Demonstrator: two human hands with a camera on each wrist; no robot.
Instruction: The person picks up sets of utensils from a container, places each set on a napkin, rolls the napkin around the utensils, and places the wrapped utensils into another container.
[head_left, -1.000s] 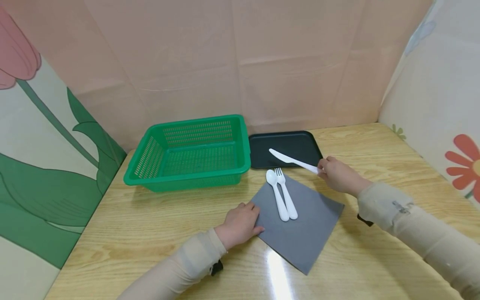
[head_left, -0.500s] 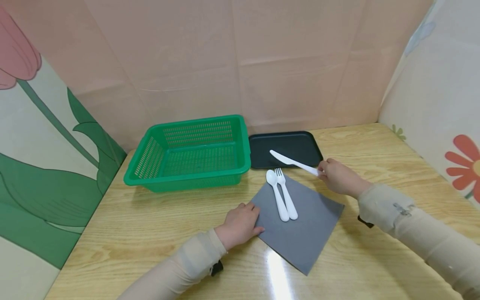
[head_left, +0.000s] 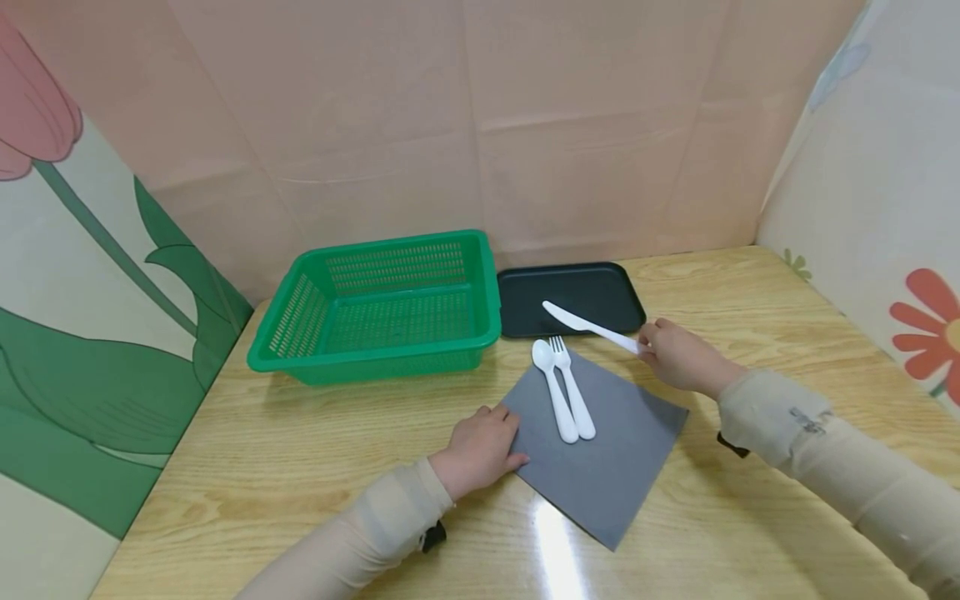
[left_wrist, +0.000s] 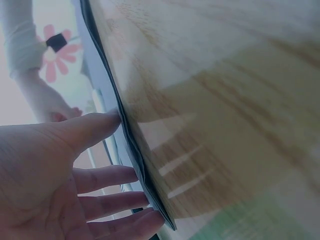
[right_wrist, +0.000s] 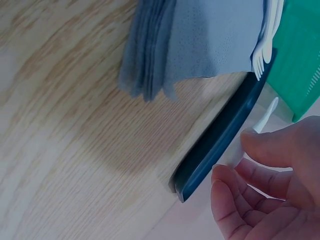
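Note:
A white plastic knife (head_left: 588,325) is pinched at its handle end between the thumb and fingers of my right hand (head_left: 686,358). Its blade extends left over the near edge of the black tray (head_left: 622,296). A grey napkin (head_left: 600,483) lies on the table, turned cornerwise; the right wrist view shows its layered folds. On the napkin, a white spoon (head_left: 555,392) and a white fork (head_left: 575,396) lie side by side, their heads toward the tray. My left hand (head_left: 480,450) rests at the napkin's left edge, thumb and fairly straight fingertips touching it.
A green slotted basket (head_left: 390,362) stands at the back left, its right side next to the black tray. A pink cloth backdrop (head_left: 600,125) hangs behind the wooden table (head_left: 315,467). Patterned cloths border both sides.
My right hand has shifted the knife very slightly right and toward me. My left hand, the napkin, spoon and fork stay where they were.

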